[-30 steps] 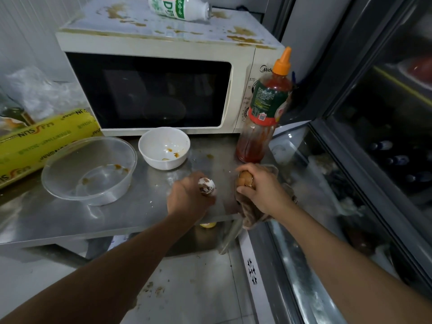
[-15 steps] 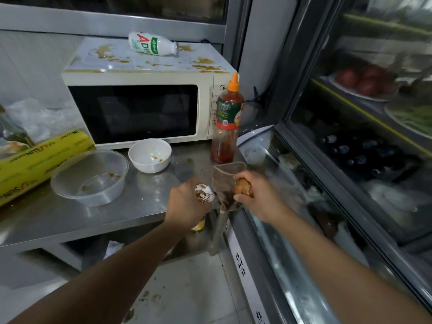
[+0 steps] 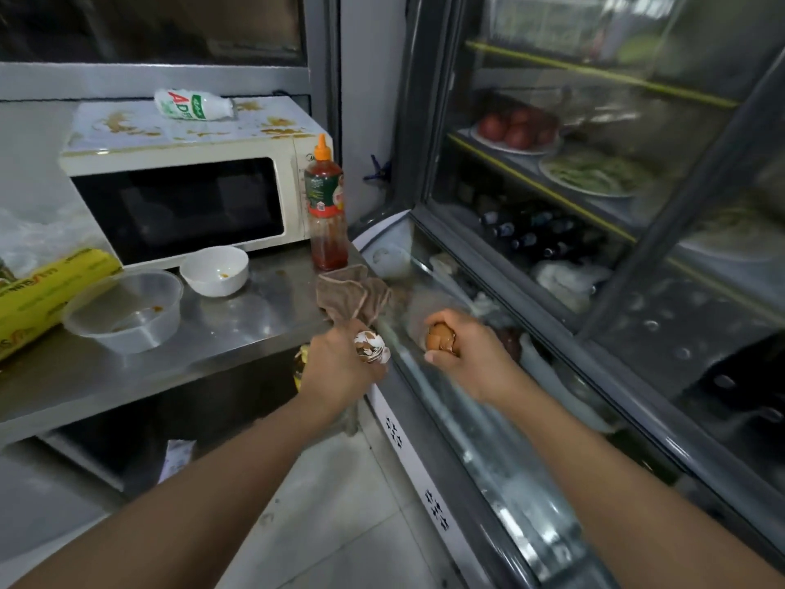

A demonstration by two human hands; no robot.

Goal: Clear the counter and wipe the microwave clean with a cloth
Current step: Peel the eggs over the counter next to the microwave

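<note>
My left hand (image 3: 340, 367) grips broken eggshells (image 3: 372, 347) just past the steel counter's (image 3: 238, 325) front right corner. My right hand (image 3: 467, 354) holds a brown eggshell (image 3: 441, 337) over the glass freezer lid. A brown cloth (image 3: 354, 295) lies crumpled on the counter's right edge, apart from both hands. The cream microwave (image 3: 187, 193) stands at the back with brown stains on its top. A white drink bottle (image 3: 193, 105) lies on its side up there.
A red sauce bottle (image 3: 326, 206) stands right of the microwave. A white bowl (image 3: 214, 270) and a clear plastic tub (image 3: 125, 310) sit on the counter, with a yellow wrap box (image 3: 46, 291) at the left. A glass display fridge (image 3: 594, 206) fills the right side.
Both hands pulled back off the counter edge with their eggshells. The right hand let the brown cloth go; it now lies on the counter corner. The view has tilted up and drawn back.
</note>
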